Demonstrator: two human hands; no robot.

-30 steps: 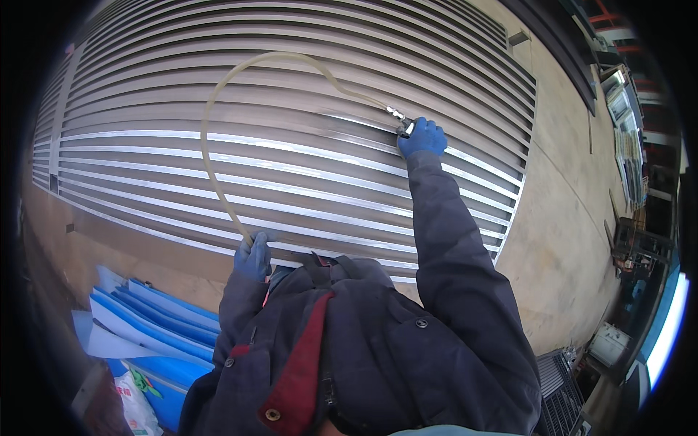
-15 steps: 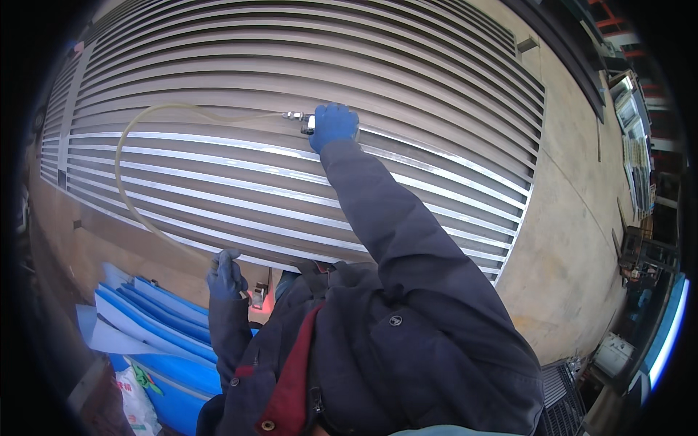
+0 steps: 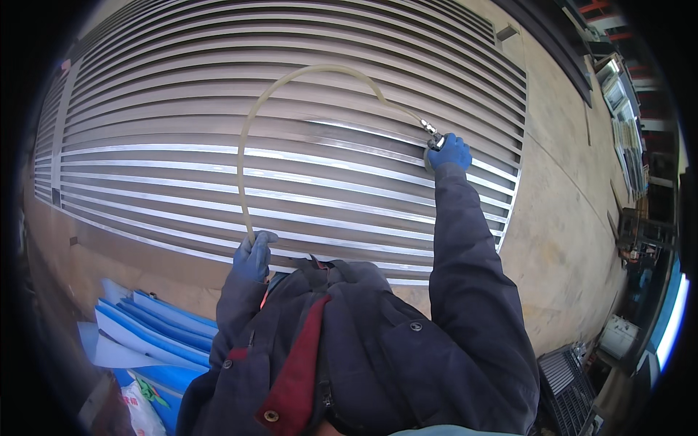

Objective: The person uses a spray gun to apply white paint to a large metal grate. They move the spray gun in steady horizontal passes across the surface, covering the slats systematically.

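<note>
My right hand [image 3: 455, 152], in a blue glove, is closed around an air sander [image 3: 430, 151] held down on a slatted metal panel [image 3: 291, 131]. The hand covers most of the sander. A shiny metal coupling joins it to a pale, translucent air hose [image 3: 241, 167], which arches up over the slats and back toward me. Near the panel's front edge, my gloved left hand [image 3: 251, 256] grips this hose. Slats nearer to me look bright and shiny, while those farther off are duller grey-brown.
The panel lies on a wide tan table [image 3: 560, 218]. Blue and white foam sheets [image 3: 156, 327] are stacked at the lower left beside a white plastic bag [image 3: 142, 410]. Framed panels [image 3: 629, 145] lean at the far right. A dark grate [image 3: 567, 381] stands at the lower right.
My right hand has moved right and slightly nearer with the sander. My left hand has shifted right and a little up, and the hose's arch has swung right with them.
</note>
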